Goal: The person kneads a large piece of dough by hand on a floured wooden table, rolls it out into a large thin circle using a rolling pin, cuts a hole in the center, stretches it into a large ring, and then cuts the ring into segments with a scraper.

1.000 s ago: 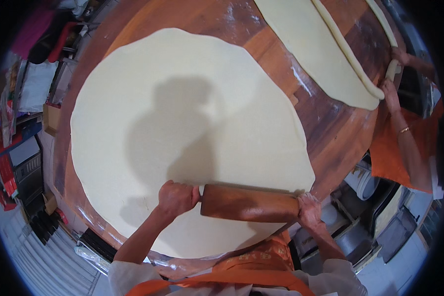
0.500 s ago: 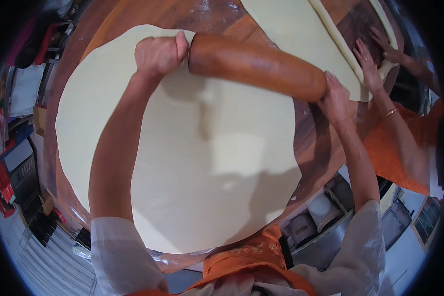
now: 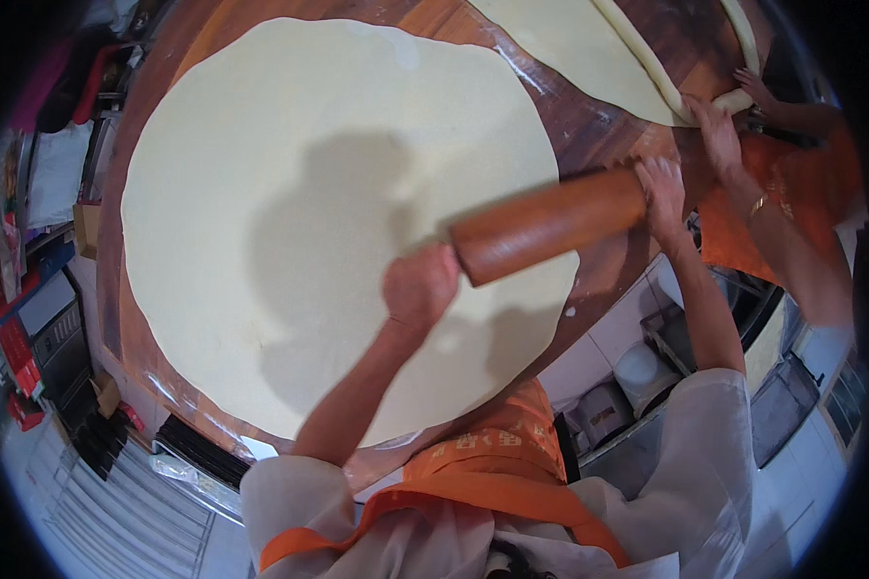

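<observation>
A large brown wooden rolling pin (image 3: pixel 548 226) lies aslant over the right part of a wide, thin, round sheet of pale dough (image 3: pixel 232 183). My left hand (image 3: pixel 422 286) is closed around the pin's left end, above the dough. At its far right end, past the dough's edge, my right hand (image 3: pixel 661 198) grips the pin with curled fingers. The handles themselves are hidden in my hands. Shadows of my head and arms fall across the sheet.
Beneath the dough is a wooden table (image 3: pixel 145 318). At right, a co-worker's hands (image 3: pixel 719 140) touch a rolled dough edge (image 3: pixel 647 63) on a second sheet (image 3: pixel 560 48). Containers (image 3: pixel 639 372) stand below the table's right edge; shelving with trays (image 3: pixel 58 323) is at left.
The rolling pin has come nearer to me and swung round, its left end now lower than its right. Both my hands moved with it. The co-worker's hands shifted slightly along the rolled dough.
</observation>
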`<state>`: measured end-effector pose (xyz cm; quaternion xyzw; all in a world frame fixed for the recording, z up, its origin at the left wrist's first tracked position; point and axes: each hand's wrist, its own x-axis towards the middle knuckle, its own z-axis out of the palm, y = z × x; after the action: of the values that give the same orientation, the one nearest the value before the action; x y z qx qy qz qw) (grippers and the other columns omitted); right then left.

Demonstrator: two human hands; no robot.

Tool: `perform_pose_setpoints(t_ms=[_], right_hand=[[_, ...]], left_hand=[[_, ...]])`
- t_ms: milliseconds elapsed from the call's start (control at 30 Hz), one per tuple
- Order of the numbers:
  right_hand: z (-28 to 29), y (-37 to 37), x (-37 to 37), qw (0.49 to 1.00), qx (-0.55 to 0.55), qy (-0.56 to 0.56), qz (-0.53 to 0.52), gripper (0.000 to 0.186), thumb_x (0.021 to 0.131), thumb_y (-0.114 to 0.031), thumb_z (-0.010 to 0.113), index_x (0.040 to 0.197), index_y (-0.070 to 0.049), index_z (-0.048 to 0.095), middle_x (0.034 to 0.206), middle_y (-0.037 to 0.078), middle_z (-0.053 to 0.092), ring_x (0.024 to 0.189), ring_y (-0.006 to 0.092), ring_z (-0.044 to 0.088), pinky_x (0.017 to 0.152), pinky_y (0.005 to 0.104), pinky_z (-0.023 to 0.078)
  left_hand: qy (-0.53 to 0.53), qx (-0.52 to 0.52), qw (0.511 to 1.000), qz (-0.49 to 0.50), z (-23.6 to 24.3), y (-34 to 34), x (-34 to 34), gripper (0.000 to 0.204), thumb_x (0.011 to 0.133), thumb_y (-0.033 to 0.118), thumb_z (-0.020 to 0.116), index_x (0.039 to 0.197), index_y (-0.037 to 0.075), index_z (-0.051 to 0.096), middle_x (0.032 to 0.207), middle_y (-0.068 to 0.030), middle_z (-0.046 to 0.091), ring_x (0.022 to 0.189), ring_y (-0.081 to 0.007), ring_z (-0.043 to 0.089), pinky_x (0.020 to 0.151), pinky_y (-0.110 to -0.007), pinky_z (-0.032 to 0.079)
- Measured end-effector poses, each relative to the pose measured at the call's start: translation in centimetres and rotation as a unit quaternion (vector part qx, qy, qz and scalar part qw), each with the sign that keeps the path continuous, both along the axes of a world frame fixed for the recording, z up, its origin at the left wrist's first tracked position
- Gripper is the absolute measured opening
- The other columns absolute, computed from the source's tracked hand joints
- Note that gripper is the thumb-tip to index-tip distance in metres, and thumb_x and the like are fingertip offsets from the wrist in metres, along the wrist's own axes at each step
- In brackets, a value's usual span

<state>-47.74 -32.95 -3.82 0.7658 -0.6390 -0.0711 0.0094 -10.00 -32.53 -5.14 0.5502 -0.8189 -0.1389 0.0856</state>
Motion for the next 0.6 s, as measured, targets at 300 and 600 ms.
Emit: perform_pose_setpoints(t_ms=[300,600], right_hand=[[1.8,18.8,-5.5,0.975,0.192,-0.038,-0.109,0.04,0.06,-0.004,0.056,0.099,-0.005,0.057,0.097,0.015,0.057,0.096,0.0364,0.049,0.086,0.0466,0.035],[1.3,13.5,9.2,0.994,0.031,-0.065,-0.078,0.045,0.06,-0.009,0.064,0.104,-0.005,0.054,0.096,0.012,0.055,0.093,0.031,0.052,0.08,0.038,0.04]], left_hand=[[0.095,0.284,0.952,-0.069,2.3,11.9,-3.8,0.036,0.089,0.028,0.038,0.07,0.007,0.06,0.062,-0.0124,0.06,0.055,-0.0317,0.058,0.053,-0.045,0.046],[0.008,-0.049,0.998,-0.042,0.4,2.4,7.9,0.045,0.089,0.033,0.042,0.051,0.012,0.054,0.048,-0.0082,0.054,0.041,-0.0289,0.051,0.041,-0.042,0.039]])
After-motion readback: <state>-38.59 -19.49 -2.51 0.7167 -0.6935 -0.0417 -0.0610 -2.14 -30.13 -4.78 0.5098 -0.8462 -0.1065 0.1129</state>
